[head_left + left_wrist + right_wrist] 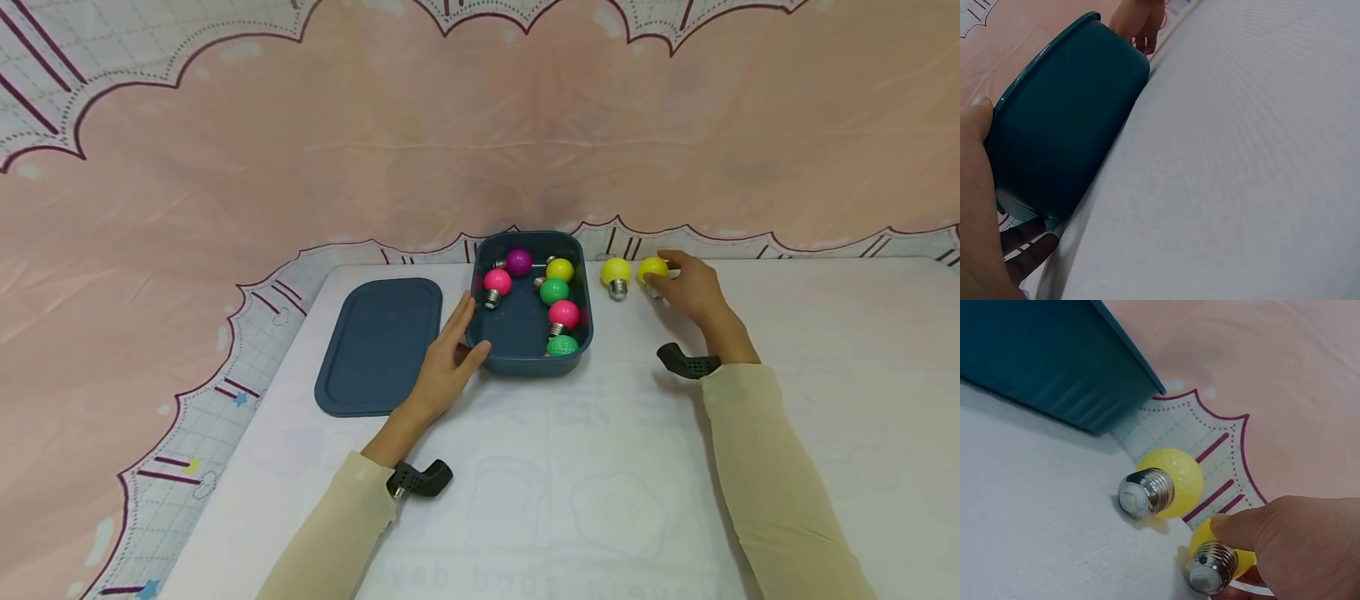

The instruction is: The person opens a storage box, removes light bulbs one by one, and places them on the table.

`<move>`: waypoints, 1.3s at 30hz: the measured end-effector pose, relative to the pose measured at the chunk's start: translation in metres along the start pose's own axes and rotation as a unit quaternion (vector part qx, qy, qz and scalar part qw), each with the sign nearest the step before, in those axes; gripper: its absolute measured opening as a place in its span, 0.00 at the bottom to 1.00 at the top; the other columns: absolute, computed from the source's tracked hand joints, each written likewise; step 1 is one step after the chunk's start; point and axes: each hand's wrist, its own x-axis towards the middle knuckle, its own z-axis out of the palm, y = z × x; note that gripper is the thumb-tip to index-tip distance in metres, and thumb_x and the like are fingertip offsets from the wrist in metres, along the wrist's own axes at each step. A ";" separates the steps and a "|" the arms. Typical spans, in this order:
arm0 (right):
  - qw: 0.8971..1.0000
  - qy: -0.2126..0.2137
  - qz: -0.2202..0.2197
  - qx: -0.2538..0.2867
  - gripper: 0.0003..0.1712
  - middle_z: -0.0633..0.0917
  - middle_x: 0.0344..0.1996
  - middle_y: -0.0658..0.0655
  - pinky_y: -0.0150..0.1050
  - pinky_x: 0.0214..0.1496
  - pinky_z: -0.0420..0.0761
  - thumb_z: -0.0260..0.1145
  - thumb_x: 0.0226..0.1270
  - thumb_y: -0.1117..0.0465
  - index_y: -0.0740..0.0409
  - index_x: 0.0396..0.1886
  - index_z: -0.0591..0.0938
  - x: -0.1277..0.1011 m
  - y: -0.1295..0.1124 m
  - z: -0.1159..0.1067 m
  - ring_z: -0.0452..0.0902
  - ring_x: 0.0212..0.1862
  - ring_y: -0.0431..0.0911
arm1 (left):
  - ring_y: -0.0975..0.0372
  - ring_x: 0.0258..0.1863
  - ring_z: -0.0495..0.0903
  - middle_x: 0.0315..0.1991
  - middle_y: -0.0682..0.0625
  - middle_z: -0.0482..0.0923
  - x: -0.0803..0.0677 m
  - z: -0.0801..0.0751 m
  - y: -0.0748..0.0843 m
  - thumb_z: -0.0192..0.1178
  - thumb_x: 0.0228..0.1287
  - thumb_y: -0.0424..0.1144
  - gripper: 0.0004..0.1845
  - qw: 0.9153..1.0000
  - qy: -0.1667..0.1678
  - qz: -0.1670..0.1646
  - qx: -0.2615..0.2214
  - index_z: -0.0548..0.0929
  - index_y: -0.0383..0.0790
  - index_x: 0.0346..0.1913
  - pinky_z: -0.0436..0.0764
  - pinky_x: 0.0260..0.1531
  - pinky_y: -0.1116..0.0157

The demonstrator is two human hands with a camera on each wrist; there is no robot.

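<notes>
A dark blue box point(531, 367) holds several light bulbs: a purple bulb point(517, 262), two pink ones, two green ones and a yellow bulb point(560, 269). My left hand point(438, 367) rests against the box's near left corner, fingers straight along its side and thumb at the front wall. To the right of the box, my right hand point(692, 287) pinches a yellow bulb point(1213, 565) between thumb and fingers, its metal base facing the wrist camera. Another yellow bulb point(616, 272) lies beside it on the white table, between that hand and the box.
A dark blue lid point(380, 346) lies flat on the table point(540, 492) left of the box, partly beneath the left hand in the head view. Behind the table hangs a pink patterned cloth point(480, 133). Each wrist wears a black camera mount point(420, 478).
</notes>
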 end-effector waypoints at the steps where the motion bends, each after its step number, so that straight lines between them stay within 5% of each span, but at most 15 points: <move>1: 1.000 -0.001 0.002 0.000 0.38 0.64 0.66 0.71 0.60 0.59 0.67 0.57 0.72 0.51 0.62 0.74 0.56 0.000 0.000 0.000 0.61 0.62 0.67 | 0.52 0.31 0.74 0.73 0.34 0.47 0.000 0.000 0.000 0.54 0.68 0.27 0.32 1.000 0.000 0.000 0.000 0.54 0.24 0.71 0.75 0.37 0.69; 13: 1.000 0.001 0.012 0.001 0.40 0.64 0.66 0.71 0.61 0.59 0.66 0.56 0.72 0.46 0.61 0.74 0.56 0.001 0.001 -0.002 0.60 0.63 0.67 | 0.53 0.30 0.73 0.73 0.34 0.47 0.000 0.000 -0.002 0.54 0.68 0.26 0.32 1.000 0.001 0.004 0.001 0.54 0.25 0.71 0.75 0.36 0.68; 39: 1.000 0.009 0.008 0.008 0.36 0.65 0.65 0.72 0.58 0.59 0.68 0.59 0.70 0.56 0.65 0.72 0.58 0.001 0.005 -0.003 0.62 0.61 0.66 | 0.54 0.30 0.72 0.74 0.36 0.47 -0.001 0.000 -0.001 0.54 0.68 0.27 0.32 1.000 0.001 0.001 -0.002 0.54 0.25 0.71 0.74 0.35 0.69</move>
